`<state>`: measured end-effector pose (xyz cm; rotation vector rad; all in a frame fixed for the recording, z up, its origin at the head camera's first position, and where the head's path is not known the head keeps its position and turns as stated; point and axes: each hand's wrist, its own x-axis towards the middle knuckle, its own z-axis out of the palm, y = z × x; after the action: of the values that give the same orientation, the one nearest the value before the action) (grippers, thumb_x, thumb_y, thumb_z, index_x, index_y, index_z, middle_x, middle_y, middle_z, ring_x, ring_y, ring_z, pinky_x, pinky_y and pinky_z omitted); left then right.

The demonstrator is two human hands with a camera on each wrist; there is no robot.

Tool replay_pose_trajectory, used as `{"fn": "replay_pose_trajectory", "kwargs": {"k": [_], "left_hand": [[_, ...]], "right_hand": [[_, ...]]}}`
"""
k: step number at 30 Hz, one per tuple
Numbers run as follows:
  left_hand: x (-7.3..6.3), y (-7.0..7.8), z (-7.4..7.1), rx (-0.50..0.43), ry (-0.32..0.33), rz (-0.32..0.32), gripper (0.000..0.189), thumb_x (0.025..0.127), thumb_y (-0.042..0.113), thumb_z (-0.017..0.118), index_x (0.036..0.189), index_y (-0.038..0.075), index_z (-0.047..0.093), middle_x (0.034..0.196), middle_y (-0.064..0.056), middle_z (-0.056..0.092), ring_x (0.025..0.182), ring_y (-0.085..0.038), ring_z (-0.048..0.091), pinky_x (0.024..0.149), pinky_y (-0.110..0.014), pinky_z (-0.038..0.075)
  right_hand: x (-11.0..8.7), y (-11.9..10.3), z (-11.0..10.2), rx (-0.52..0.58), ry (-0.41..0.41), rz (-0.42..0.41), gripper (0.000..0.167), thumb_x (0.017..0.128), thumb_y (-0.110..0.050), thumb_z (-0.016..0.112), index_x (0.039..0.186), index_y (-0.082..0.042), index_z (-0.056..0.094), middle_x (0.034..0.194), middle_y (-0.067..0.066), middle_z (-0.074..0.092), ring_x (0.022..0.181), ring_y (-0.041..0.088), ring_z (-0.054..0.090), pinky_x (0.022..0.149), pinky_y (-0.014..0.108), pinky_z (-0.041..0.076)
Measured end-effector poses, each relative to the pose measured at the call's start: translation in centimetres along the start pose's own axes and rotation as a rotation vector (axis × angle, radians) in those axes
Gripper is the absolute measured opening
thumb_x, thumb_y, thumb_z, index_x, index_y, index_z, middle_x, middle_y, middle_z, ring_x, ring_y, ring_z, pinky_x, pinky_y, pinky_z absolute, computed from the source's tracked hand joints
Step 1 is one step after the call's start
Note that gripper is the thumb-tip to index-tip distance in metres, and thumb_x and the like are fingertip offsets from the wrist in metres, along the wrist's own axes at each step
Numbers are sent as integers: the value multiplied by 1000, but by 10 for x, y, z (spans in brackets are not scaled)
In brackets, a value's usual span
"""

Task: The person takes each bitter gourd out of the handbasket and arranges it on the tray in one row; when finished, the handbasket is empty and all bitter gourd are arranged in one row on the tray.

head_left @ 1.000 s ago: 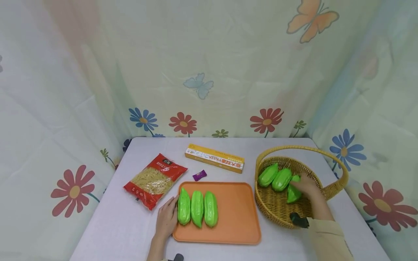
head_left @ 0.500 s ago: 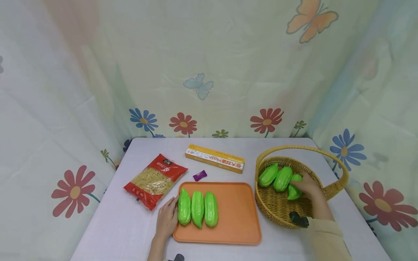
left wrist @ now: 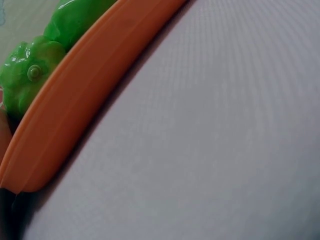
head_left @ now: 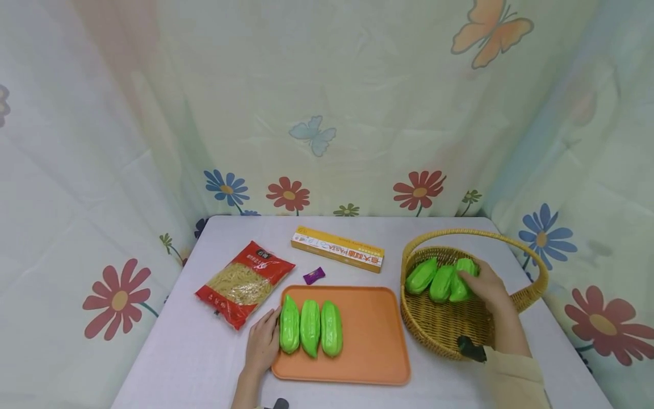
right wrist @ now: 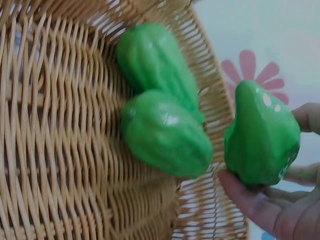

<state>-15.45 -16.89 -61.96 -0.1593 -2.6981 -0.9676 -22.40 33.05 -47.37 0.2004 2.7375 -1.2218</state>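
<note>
While my right hand (head_left: 487, 282) pinches a green veggie (head_left: 462, 286) toward one o'clock in the basket (head_left: 434, 326), my left hand (head_left: 261, 343) rests at the tray (head_left: 370, 341)'s nine o'clock edge, fingers kinda straight, I think.

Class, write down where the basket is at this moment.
In the head view, the basket stands at the right of the table, beside the orange tray, with two green vegetables lying in it.

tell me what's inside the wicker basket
Two green vegetables lie in the wicker basket; the right hand holds a third vegetable in its fingers, inside or just above it. Bare weave shows in front; anything beneath the pair is covered.
</note>
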Motion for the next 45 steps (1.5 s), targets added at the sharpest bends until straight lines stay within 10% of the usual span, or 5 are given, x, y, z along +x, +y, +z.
{"fn": "replay_pose_trajectory", "kwargs": {"k": [24, 36, 45], "left_hand": [[-1, 3, -4, -6, -22, -24, 40, 93, 13, 48, 134, 11, 48, 132, -15, 48, 122, -31, 42, 101, -51, 29], [0, 5, -4, -3, -17, -10, 41, 93, 11, 48, 134, 10, 48, 131, -15, 49, 122, -31, 42, 101, -50, 29], [0, 4, -4, -11, -29, -25, 41, 93, 12, 48, 135, 11, 47, 132, -15, 48, 122, -31, 41, 101, -50, 29]], "right_hand": [[-45, -48, 54, 218, 104, -93, 75, 94, -40, 45, 146, -2, 7, 138, 35, 21, 118, 49, 38, 85, 51, 46], [-58, -56, 93, 404, 87, -106, 72, 92, -35, 53, 146, -7, 14, 141, 29, 21, 124, 49, 31, 94, 57, 37], [-64, -65, 118, 467, 94, -188, 64, 92, -23, 56, 143, -5, 21, 132, 23, 36, 110, 37, 49, 74, 24, 51]]}}
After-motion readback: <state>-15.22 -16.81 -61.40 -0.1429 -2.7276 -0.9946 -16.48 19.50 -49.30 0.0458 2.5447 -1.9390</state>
